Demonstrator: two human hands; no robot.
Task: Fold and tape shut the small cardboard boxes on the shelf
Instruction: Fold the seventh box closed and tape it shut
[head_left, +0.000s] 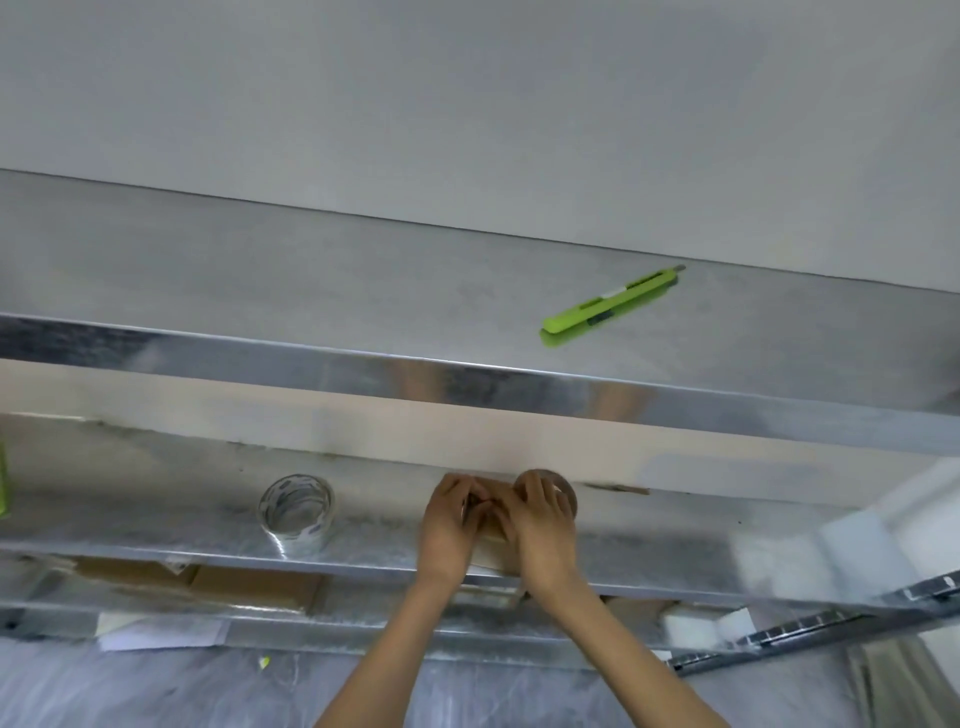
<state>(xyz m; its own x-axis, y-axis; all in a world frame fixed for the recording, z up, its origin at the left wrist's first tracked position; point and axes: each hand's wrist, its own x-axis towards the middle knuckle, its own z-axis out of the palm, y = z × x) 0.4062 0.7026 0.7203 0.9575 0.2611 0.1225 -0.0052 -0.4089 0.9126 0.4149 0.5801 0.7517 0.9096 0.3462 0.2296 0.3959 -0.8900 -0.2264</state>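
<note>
Small tan cardboard box (492, 552), largely hidden, at the shelf's (156, 525) front edge; brown tape roll (569, 493) at its 1 o'clock, clear tape roll (296, 512) at 9 o'clock.

Two hands show: one left hand (449, 525) and one right hand (545, 519). There are two tape rolls, a clear roll (296, 512) and a brown roll (569, 496), plus one green cutter (610, 306) and one box (491, 548). Three metal shelves are stacked: top shelf (311, 270), middle shelf (156, 478), bottom shelf (374, 621).
</note>
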